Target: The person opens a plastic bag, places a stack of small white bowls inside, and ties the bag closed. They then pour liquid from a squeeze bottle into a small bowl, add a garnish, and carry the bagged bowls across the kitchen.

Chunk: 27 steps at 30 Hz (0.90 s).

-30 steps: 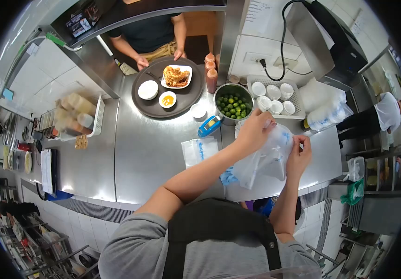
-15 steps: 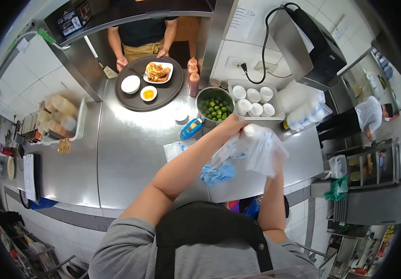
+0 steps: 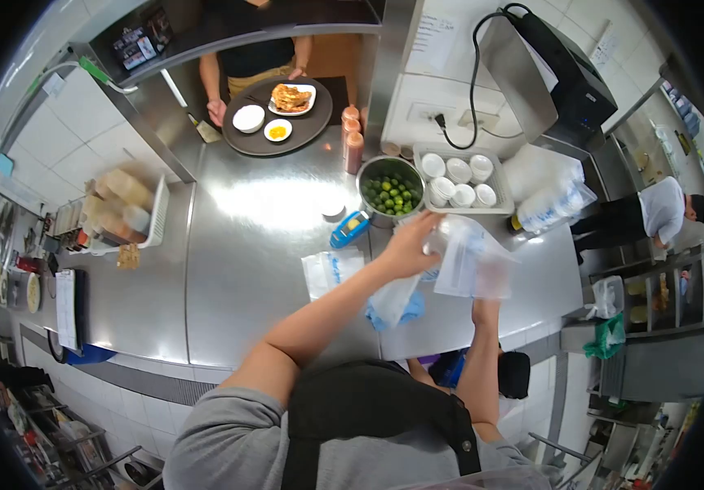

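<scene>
Currently, the left hand [image 3: 410, 249] grasps a plastic bag [image 3: 459, 265] — the right hand [image 3: 492, 280] shows blurrily through, grip impossible to tell.

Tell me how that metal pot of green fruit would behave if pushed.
The metal pot would probably feel weighty, being well loaded with small green fruit. It would likely slide fairly easily, since the counter looks smooth and shiny. A sharp shove might make the fruit roll or shift, as they are round and loose.
</scene>
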Each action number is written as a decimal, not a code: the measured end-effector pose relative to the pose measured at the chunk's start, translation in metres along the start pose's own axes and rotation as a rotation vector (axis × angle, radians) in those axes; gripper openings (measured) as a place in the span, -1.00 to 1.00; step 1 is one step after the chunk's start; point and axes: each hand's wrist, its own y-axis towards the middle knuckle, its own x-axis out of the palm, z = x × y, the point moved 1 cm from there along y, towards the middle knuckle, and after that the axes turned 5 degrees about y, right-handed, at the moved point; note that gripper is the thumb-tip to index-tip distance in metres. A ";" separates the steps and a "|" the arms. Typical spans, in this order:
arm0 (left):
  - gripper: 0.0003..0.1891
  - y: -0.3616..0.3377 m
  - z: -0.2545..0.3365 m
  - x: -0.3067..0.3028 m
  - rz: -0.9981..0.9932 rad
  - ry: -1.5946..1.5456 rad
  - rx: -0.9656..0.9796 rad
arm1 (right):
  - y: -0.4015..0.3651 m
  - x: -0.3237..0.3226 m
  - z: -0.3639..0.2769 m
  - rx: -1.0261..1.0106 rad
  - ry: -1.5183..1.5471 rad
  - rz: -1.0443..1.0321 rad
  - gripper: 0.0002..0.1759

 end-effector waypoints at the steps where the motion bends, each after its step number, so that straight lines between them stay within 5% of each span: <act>1: -0.42 0.000 -0.001 0.001 -0.011 -0.023 -0.001 | 0.001 0.001 0.004 -0.059 -0.058 -0.029 -0.42; 4: -0.31 0.002 -0.014 0.008 -0.033 -0.059 -0.008 | 0.012 0.009 0.017 -0.087 -0.177 -0.121 -0.46; 6: -0.31 0.006 -0.022 0.013 -0.050 -0.060 -0.022 | 0.018 0.011 0.031 0.118 -0.199 -0.199 -0.47; 14: -0.28 0.003 -0.026 0.018 -0.048 -0.252 -0.130 | 0.021 0.014 0.075 0.012 -0.015 -0.151 -0.44; 18: -0.25 -0.009 -0.047 0.027 -0.026 -0.234 -0.126 | 0.018 0.020 0.005 0.142 0.432 -0.219 -0.26; 21: -0.25 -0.008 -0.045 0.023 -0.062 -0.228 -0.136 | 0.026 0.013 0.009 0.218 0.400 -0.246 -0.19; 24: -0.25 0.008 -0.019 0.003 -0.091 -0.163 -0.062 | 0.029 0.008 -0.043 -0.084 0.361 -0.220 -0.17; 27: -0.30 0.023 0.005 -0.008 -0.050 -0.150 0.024 | 0.037 0.002 -0.087 -0.020 0.408 -0.145 -0.25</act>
